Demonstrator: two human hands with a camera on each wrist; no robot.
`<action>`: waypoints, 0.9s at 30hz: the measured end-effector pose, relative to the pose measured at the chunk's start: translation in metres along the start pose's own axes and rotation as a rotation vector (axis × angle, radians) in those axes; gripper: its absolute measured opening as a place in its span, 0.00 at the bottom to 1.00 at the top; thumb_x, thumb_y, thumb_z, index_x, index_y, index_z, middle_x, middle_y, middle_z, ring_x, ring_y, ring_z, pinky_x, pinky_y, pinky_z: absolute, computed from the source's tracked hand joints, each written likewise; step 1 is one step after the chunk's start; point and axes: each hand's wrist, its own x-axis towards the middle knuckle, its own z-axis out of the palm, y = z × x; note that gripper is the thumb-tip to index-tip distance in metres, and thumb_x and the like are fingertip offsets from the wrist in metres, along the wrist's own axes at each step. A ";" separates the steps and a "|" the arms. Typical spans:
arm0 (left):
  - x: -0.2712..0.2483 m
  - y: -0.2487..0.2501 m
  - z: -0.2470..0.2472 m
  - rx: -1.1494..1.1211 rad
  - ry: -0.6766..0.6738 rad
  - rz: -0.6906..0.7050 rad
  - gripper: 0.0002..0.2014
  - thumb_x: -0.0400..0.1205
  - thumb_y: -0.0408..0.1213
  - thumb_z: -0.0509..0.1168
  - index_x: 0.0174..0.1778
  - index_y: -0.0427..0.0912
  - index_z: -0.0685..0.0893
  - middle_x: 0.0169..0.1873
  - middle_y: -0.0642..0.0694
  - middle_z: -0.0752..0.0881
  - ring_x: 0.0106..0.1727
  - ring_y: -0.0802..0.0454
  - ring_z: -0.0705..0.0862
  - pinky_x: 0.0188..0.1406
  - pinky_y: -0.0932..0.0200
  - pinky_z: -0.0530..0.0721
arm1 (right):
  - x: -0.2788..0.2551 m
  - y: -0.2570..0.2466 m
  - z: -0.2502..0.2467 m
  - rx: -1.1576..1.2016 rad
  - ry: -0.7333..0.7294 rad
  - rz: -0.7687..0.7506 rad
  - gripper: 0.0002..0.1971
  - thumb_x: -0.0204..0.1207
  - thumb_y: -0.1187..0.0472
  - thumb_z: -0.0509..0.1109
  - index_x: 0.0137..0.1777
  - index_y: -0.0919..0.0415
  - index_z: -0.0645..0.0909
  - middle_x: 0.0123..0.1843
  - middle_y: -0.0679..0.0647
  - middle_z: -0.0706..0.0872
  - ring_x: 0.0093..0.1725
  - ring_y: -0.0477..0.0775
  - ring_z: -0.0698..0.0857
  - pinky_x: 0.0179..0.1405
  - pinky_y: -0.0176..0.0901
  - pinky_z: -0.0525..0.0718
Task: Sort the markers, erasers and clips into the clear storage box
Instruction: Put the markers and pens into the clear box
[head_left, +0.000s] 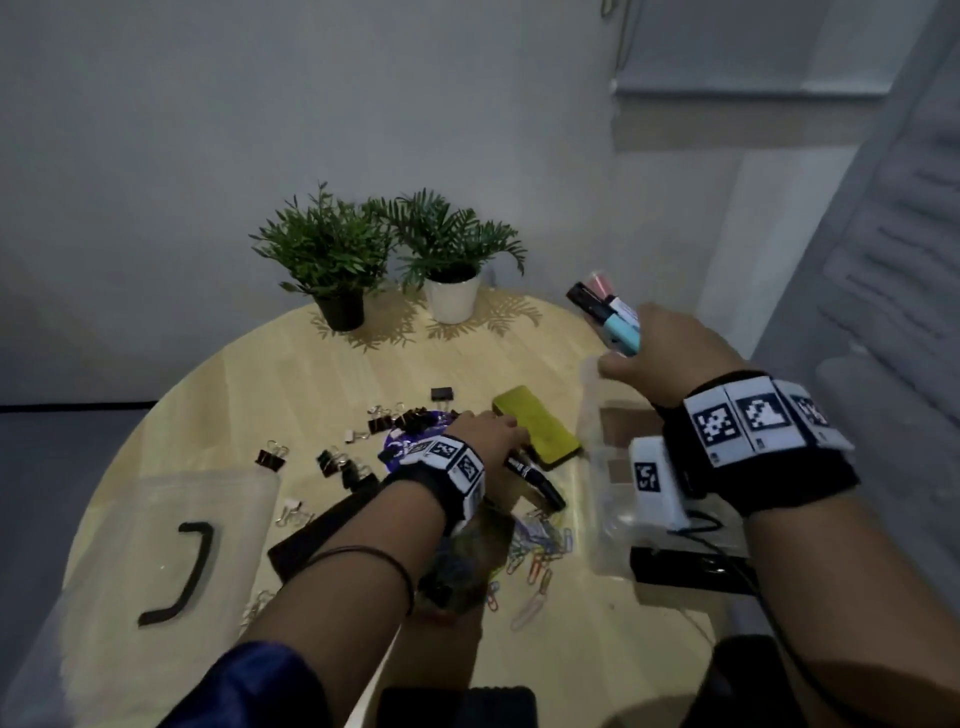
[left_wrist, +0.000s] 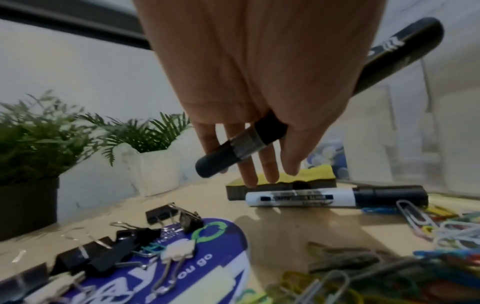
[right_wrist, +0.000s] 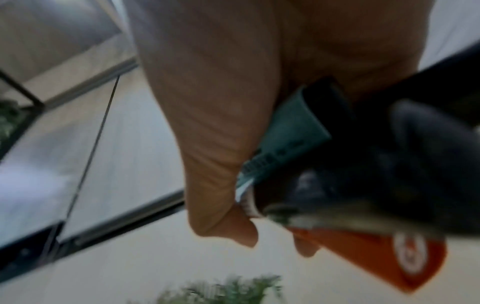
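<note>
Both of your hands hold markers above the round tabletop (head_left: 218, 384).

Your left hand (head_left: 485, 431) grips a black marker (left_wrist: 241, 148) over the yellow eraser (head_left: 535, 428); your right hand (head_left: 670, 353) clasps a bundle of markers (head_left: 610, 312) above the clear storage box (head_left: 592, 415). Clips (head_left: 337, 460) lie scattered on the tabletop.

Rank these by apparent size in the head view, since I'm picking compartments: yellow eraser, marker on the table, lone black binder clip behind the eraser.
1. Yellow eraser, clearly the largest.
2. Marker, about as long, but much thinner; the left hand hides part of it.
3. Binder clip, smallest, though it lies farther from the camera.
</note>
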 end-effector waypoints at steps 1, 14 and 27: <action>0.005 0.003 0.002 0.006 -0.024 -0.009 0.24 0.84 0.35 0.63 0.76 0.50 0.70 0.70 0.42 0.73 0.70 0.37 0.74 0.66 0.40 0.71 | 0.010 0.013 -0.002 -0.060 -0.013 0.035 0.21 0.70 0.44 0.74 0.53 0.57 0.73 0.45 0.55 0.77 0.44 0.59 0.78 0.42 0.45 0.73; 0.001 0.010 0.013 0.124 -0.063 -0.058 0.22 0.83 0.34 0.61 0.73 0.41 0.69 0.70 0.39 0.72 0.72 0.39 0.71 0.68 0.43 0.72 | 0.068 0.073 0.019 -0.463 -0.121 0.101 0.19 0.70 0.57 0.70 0.24 0.52 0.64 0.31 0.48 0.75 0.42 0.51 0.79 0.43 0.40 0.77; -0.048 0.005 -0.004 -0.049 -0.010 -0.134 0.11 0.83 0.31 0.58 0.61 0.41 0.72 0.51 0.41 0.82 0.56 0.39 0.82 0.45 0.55 0.69 | 0.067 0.067 0.032 -0.407 -0.275 -0.017 0.18 0.72 0.56 0.67 0.63 0.49 0.81 0.63 0.55 0.86 0.57 0.61 0.87 0.56 0.52 0.85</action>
